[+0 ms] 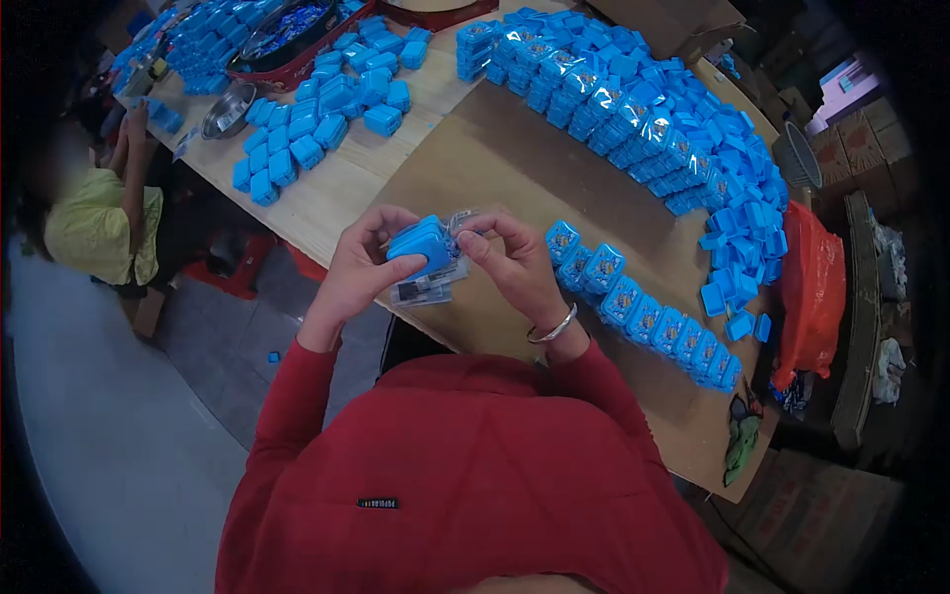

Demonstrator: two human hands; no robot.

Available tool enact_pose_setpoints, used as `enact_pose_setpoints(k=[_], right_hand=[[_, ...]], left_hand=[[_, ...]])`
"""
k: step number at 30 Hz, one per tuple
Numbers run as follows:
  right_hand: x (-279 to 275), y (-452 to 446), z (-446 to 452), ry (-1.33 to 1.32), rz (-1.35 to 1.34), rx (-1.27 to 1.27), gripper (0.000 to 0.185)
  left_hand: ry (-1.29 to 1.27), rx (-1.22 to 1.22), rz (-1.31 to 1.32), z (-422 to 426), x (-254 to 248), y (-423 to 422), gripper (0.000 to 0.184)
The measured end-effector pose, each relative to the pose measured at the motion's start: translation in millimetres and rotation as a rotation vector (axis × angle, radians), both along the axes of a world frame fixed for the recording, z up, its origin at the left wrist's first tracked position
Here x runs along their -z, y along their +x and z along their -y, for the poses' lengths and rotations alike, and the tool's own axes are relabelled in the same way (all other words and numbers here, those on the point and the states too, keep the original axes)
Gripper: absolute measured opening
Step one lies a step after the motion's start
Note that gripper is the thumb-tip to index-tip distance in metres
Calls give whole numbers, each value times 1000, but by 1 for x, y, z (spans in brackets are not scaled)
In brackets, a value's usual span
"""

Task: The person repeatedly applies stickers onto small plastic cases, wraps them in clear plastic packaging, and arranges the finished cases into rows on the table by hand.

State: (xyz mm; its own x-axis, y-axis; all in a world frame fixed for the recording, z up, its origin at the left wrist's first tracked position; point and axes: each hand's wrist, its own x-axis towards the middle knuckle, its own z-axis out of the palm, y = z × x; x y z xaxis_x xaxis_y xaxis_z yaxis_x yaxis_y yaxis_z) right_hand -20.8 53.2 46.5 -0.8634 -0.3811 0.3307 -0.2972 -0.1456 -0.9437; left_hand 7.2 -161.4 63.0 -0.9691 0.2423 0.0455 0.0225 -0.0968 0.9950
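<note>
Over the table's near edge, my left hand (366, 262) is closed around a few small blue plastic boxes (420, 244) held together, its thumb across the front one. My right hand (512, 265), with a bangle at the wrist, is beside them. Its thumb and index finger pinch shiny clear plastic at the boxes' right side; what that plastic encloses is too small to tell. Below the boxes lie clear packets (426, 288) with dark marks, partly hidden by my hands. Right of my right hand runs a row of stacked blue boxes with printed lids (643, 322).
A brown board (435, 173) covers the table before me. Behind stand more printed stacks (604, 104) and a heap of blue boxes (737, 139). Loose boxes (336, 94) and a metal bowl (230, 111) lie left. Another person (104, 223) sits there. A red bag (813, 287) hangs right.
</note>
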Motion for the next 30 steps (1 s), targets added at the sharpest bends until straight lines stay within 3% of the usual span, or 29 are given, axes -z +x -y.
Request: enact_pose_setpoints(k=[3, 8, 18, 30], right_hand=[[-4, 3, -2, -41, 166, 48, 9], [-10, 6, -1, -26, 49, 94, 9], [-18, 3, -12, 175, -299, 230, 16], [-10, 4, -11, 96, -257, 184, 17]], left_hand=[[27, -2, -14, -2, 0, -2, 58], [76, 4, -23, -10, -3, -1, 68], [65, -12, -61, -11, -16, 1, 68], [13, 5, -72, -9, -22, 9, 67]])
